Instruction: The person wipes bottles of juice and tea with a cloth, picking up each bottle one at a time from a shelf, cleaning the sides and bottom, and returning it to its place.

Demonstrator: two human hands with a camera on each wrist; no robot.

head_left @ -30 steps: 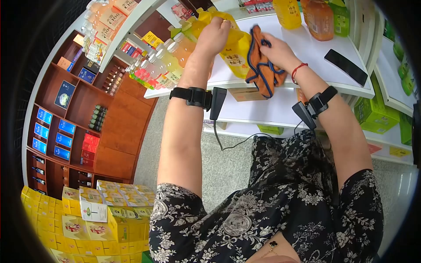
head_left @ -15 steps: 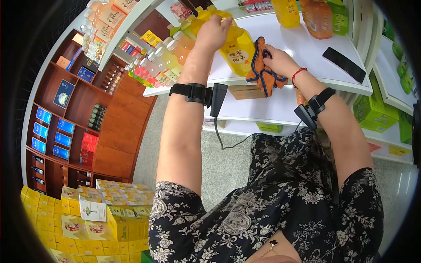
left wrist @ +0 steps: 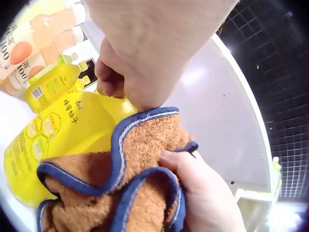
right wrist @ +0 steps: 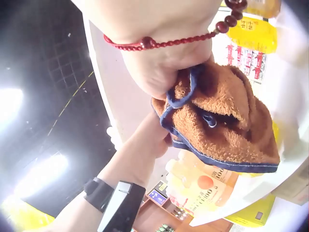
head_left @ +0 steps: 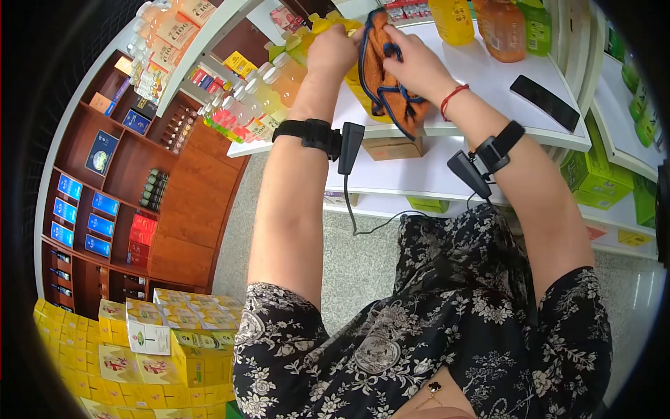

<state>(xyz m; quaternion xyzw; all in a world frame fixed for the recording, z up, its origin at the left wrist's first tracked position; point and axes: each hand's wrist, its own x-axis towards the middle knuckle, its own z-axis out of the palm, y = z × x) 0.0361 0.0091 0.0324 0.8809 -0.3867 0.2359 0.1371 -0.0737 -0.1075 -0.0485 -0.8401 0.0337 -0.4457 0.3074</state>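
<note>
A large yellow drink bottle [left wrist: 79,128] with dark lettering stands on the white shelf, tilted in the left wrist view. My left hand [head_left: 331,52] grips it at the top, fingers curled in. An orange-brown cloth [head_left: 391,87] with navy edging is bunched in my right hand [head_left: 423,68]. In the head view the cloth covers most of the bottle's near side. Seen from the left wrist, it lies across the bottle's lower right part, and the right thumb presses on the fabric. The cloth hides the right fingertips.
A black phone [head_left: 544,103] lies on the white shelf [head_left: 481,91] to the right. Behind it stand a yellow bottle [head_left: 453,21] and an orange bottle [head_left: 500,31]. Several capped juice bottles [head_left: 269,98] line the left side. A cardboard box [head_left: 393,148] sits on the tier below.
My right hand has carried the cloth up and to the left, from the bottle's right edge across its front. The left hand keeps its grip at the top, almost in place.
</note>
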